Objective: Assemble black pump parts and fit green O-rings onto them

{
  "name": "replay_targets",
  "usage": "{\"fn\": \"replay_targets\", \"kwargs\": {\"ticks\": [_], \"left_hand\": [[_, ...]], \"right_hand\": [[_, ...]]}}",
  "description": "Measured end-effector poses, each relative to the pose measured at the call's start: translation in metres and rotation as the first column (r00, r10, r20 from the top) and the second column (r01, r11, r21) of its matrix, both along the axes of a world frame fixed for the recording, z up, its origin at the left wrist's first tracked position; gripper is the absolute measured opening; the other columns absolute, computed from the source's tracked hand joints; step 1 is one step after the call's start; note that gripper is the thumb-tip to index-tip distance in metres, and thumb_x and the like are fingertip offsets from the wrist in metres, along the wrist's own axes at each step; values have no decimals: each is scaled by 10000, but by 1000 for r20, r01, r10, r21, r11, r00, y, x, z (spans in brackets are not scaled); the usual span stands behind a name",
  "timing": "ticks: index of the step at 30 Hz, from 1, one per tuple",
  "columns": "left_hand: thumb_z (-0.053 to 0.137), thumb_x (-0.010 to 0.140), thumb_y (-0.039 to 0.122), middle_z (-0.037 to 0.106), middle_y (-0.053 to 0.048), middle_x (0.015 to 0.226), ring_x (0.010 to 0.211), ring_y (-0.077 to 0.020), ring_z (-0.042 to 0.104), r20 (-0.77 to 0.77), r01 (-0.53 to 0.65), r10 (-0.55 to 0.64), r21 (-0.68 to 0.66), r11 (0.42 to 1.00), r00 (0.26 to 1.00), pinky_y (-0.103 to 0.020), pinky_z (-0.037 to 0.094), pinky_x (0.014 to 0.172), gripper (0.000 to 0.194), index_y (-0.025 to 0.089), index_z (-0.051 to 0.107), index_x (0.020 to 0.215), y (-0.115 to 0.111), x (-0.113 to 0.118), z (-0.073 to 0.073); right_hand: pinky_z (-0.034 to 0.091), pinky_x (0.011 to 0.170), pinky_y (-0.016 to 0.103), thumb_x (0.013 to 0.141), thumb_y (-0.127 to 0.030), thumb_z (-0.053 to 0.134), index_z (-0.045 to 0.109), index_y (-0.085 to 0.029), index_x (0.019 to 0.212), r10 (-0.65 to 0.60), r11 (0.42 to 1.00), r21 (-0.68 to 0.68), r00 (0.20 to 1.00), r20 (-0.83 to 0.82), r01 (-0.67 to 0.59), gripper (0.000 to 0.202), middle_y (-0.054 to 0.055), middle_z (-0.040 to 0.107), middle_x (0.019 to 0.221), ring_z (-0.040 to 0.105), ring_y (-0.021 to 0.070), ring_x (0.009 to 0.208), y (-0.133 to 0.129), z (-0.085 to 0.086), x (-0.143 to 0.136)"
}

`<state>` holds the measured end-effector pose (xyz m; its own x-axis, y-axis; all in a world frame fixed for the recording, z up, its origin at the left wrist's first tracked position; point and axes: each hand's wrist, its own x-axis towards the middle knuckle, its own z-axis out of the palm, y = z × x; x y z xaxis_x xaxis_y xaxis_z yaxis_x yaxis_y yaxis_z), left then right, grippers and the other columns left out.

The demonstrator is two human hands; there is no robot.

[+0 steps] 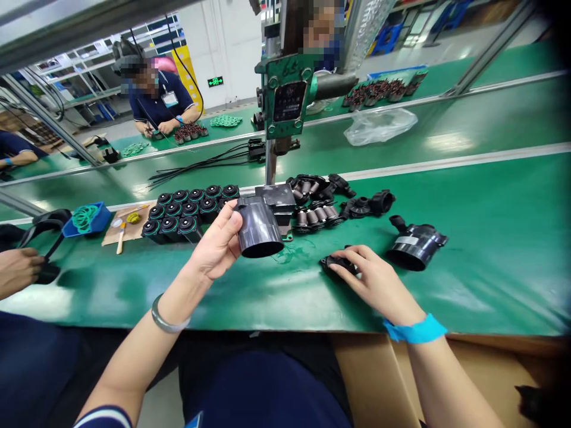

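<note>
Your left hand (pixel 218 246), partly closed, holds a black cylindrical housing (pixel 263 230) by its side above the green worktop (pixel 285 306), open end downward; its smooth wall could slip if your thumb pressure slackened. Your right hand (pixel 375 276) arches, fingers slightly parted, over a low black fitting (pixel 327 262) on the worktop; whether it is gripped cannot be told. A second housing (pixel 422 245) rests nearby and could be knocked by an outward swing of that hand
</note>
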<state>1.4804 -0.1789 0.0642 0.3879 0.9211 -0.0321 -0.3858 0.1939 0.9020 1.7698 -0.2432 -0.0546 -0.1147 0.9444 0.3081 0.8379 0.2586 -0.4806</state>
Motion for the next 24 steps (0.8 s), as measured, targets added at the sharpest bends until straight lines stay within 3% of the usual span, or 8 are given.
{"fn": "replay_targets", "kwargs": {"ticks": [3,6,8,10,12,14,20,24], "left_hand": [[807,687,516,676,-32,1081,941,-232,700,31,59,-59,13,998,998,-365,579,828,614,253,531,1169,-2,-1,-5],[822,642,551,667,-58,1122,976,-271,697,91,148,-149,23,989,985,-421,564,864,703,270,481,1189,-5,4,-9],[831,622,560,675,-69,1107,922,-277,714,129,219,-221,27,975,967,-434,570,831,729,277,452,1177,-8,11,-13],[838,622,545,689,-65,1073,843,-267,728,173,284,-286,40,958,943,-417,584,759,706,286,439,1144,-12,19,-18],[849,620,522,700,-57,1053,809,-256,732,220,327,-330,52,944,918,-394,589,716,674,288,445,1106,-15,24,-25],[850,626,510,710,-59,1052,827,-257,735,266,374,-377,64,925,887,-387,589,713,649,295,449,1088,-17,26,-33],[863,589,525,719,-51,1061,851,-291,739,340,452,-445,63,890,828,-425,589,703,683,334,469,1113,-19,20,-55],[903,544,463,683,-43,1108,976,-312,701,279,450,-455,87,889,845,-486,536,862,695,308,549,1121,-11,8,-58]], "right_hand": [[524,803,415,939,-548,419,651,-167,1061,-20,999,42,999,-26,21,463,121,601,970,613,257,877,-1,0,1],[498,903,466,909,-569,488,615,-180,1171,-10,994,106,991,-131,25,486,142,609,1099,584,296,1038,-2,18,-11],[494,948,440,879,-608,518,525,-205,1308,143,985,138,942,-303,-105,589,142,577,1235,560,289,1143,-4,39,-26],[484,998,415,811,-694,529,362,-224,1448,340,940,194,831,-441,-282,809,146,503,1374,512,287,1251,-4,62,-44],[440,1064,415,744,-729,567,253,-236,1502,459,888,253,765,-451,-384,957,147,441,1448,455,289,1321,-2,80,-59],[421,1086,405,742,-689,615,296,-246,1482,504,862,287,768,-395,-417,920,135,463,1427,460,276,1318,1,89,-70],[526,951,314,777,-650,611,439,-227,1395,539,831,371,765,-352,-415,768,118,574,1236,587,230,1147,6,87,-80],[516,991,338,825,-602,580,430,-218,1414,548,796,439,804,-230,-416,719,131,575,1237,578,230,1171,5,79,-80]]}}
